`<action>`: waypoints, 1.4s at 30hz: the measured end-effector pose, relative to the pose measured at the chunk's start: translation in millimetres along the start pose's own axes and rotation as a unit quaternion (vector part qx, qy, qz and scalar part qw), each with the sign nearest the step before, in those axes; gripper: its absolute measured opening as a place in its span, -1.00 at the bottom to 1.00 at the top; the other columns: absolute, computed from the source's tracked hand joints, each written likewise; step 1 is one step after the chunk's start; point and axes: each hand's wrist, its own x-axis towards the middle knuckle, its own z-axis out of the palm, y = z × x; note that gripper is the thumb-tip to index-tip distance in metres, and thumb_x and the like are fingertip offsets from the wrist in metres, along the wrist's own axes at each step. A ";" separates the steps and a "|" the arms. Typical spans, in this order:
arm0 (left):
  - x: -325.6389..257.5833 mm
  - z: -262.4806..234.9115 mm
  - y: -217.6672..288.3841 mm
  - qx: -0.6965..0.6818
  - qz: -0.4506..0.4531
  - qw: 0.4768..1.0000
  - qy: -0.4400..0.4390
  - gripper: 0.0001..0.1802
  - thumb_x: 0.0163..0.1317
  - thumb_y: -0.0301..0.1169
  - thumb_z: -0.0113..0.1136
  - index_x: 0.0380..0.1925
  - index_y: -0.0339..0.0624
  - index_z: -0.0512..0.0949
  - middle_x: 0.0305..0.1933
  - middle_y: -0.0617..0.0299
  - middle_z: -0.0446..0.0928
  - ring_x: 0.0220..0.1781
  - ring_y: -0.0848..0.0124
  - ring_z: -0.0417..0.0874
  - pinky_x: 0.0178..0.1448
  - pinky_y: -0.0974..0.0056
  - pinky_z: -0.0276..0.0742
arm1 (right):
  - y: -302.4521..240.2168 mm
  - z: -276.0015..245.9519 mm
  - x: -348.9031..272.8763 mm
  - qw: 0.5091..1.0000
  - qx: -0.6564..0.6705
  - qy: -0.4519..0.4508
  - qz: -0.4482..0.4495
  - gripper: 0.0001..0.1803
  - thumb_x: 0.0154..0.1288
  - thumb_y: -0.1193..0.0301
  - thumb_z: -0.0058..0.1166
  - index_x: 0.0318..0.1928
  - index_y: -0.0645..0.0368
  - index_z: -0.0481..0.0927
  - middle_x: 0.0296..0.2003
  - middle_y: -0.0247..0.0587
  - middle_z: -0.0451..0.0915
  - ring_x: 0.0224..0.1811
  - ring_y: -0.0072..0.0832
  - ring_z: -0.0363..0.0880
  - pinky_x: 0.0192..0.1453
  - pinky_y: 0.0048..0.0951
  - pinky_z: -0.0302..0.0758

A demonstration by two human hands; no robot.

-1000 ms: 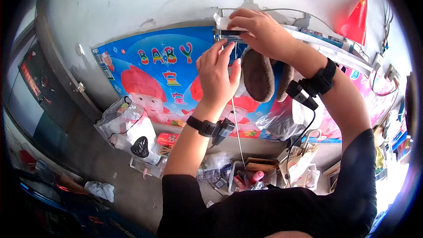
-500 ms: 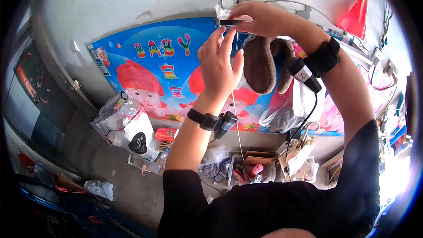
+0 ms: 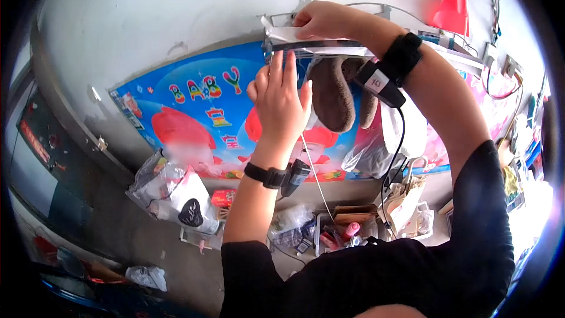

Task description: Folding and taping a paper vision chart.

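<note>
A wall-mounted rack with a dark front bar (image 3: pixel 338 43) stretches across the upper middle of the view. Over its left end, my right hand (image 3: pixel 332 20) has its fingers curled against a pale, flat strip (image 3: pixel 285 33), whose material I cannot make out. Below the bar my left hand (image 3: pixel 279 103) is raised with its fingers stretched upward, the fingertips at or just under the rack's left end; whether they touch it I cannot tell. Brown fuzzy insoles (image 3: pixel 331 97) hang under the rack beside my left hand. Both wrists wear black straps with small devices.
Behind the rack is a blue poster (image 3: pixel 194 91) on the wall. Clear plastic bags (image 3: pixel 371 156) hang right of the insoles. Below stand a bin of odds and ends (image 3: pixel 321 238) and a stuffed white bag (image 3: pixel 176 197). A red pennant (image 3: pixel 450 6) hangs upper right.
My right hand has drawn away from my left fingertips, and its fingers are now curled at the pale strip behind the bar. More of the rack's bar shows. The whole view has shifted slightly.
</note>
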 end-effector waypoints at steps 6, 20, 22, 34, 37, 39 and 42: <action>-3.5 -9.1 -3.4 -0.072 0.043 0.994 0.069 -0.67 0.16 -0.34 0.26 -0.04 -0.09 0.59 0.06 0.13 0.55 0.07 0.15 0.52 0.17 0.08 0.25 | -2.6 -8.0 2.1 0.993 0.002 0.110 -0.030 -0.70 0.13 0.31 0.16 -0.19 0.23 0.71 -0.40 -0.10 0.68 -0.36 -0.39 0.60 -0.19 -0.34 0.51; 112.7 -11.3 -45.8 -0.494 -0.223 0.833 -0.111 -0.29 0.29 -0.55 0.17 0.42 -0.22 0.14 0.32 -0.02 0.38 0.39 0.25 0.33 0.40 0.20 0.25 | -28.8 -13.6 -18.1 0.946 -0.163 0.275 -0.055 -0.83 0.18 0.31 0.11 -0.25 -0.06 0.72 -0.36 -0.21 0.71 -0.22 -0.25 0.71 0.06 -0.15 0.44; 119.5 -1.1 -73.3 -0.501 -0.154 0.844 -0.109 -0.46 0.24 -0.62 0.12 0.25 -0.31 0.35 0.18 0.08 0.47 0.17 0.34 0.49 0.20 0.27 0.47 | -35.5 -12.6 -21.3 0.941 -0.188 0.271 -0.078 -0.84 0.16 0.33 0.12 -0.25 -0.01 0.68 -0.41 -0.27 0.69 -0.23 -0.28 0.70 0.08 -0.18 0.39; 150.7 18.6 -61.1 -0.574 -0.284 0.762 -0.096 -0.84 0.15 -0.53 0.04 -0.25 -0.29 0.48 -0.16 0.21 0.49 -0.05 0.43 0.51 0.16 0.30 0.42 | 112.8 -117.2 -200.3 0.904 -0.292 0.312 0.019 -0.70 0.32 0.26 0.13 -0.03 0.12 0.63 -0.08 -0.08 0.66 -0.02 -0.15 0.62 0.09 -0.23 0.54; 149.7 12.6 -65.4 -0.556 -0.305 0.770 -0.067 -0.90 0.15 -0.51 0.04 -0.32 -0.25 0.47 -0.23 0.26 0.46 -0.10 0.46 0.49 0.09 0.30 0.42 | 141.9 -158.6 -248.6 0.948 -0.209 0.204 0.128 -0.66 0.31 0.25 0.00 -0.08 0.18 0.69 -0.09 -0.01 0.66 -0.03 -0.20 0.64 0.08 -0.21 0.51; 154.0 19.2 -62.2 -0.551 -0.317 0.769 -0.058 -0.91 0.14 -0.51 0.04 -0.33 -0.23 0.46 -0.25 0.28 0.45 -0.11 0.46 0.48 0.06 0.29 0.42 | 173.7 -174.1 -268.6 0.955 -0.197 0.165 0.151 -0.65 0.30 0.21 0.07 -0.13 0.20 0.71 -0.11 0.01 0.68 -0.05 -0.22 0.64 0.08 -0.24 0.51; 159.8 30.5 -60.2 -0.574 -0.337 0.746 -0.026 -0.89 0.15 -0.52 0.05 -0.31 -0.24 0.49 -0.25 0.28 0.48 -0.13 0.47 0.49 0.01 0.30 0.41 | 194.5 -172.4 -280.1 0.971 -0.172 0.110 0.124 -0.67 0.30 0.21 0.13 -0.06 0.15 0.68 -0.07 -0.10 0.66 0.02 -0.21 0.60 0.16 -0.28 0.46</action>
